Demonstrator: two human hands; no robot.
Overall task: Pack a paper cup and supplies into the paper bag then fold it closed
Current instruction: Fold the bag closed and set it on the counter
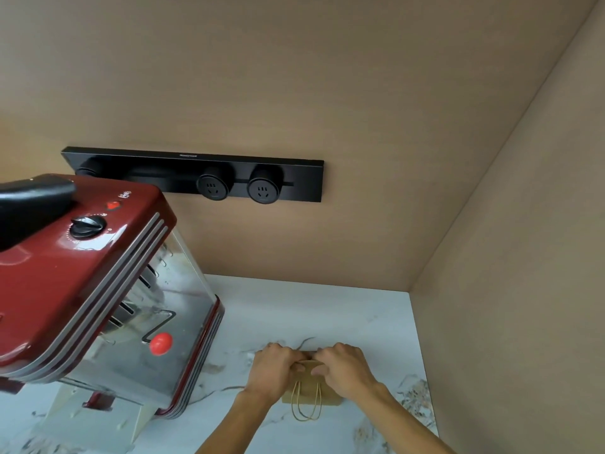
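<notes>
A brown paper bag (309,389) stands on the white marble counter (327,309), low in the head view and right of centre. Its twine handles (307,407) hang down the near face. My left hand (273,368) and my right hand (343,365) both press on the bag's top edge, fingers curled over it and thumbs on the near side. The top looks folded over under my fingers. The bag's inside is hidden, so no paper cup or supplies can be seen.
A tall red and glass popcorn machine (108,290) stands at the left, close to my left hand. A black socket rail (196,175) hangs on the beige back wall. A beige side wall (523,290) closes off the right.
</notes>
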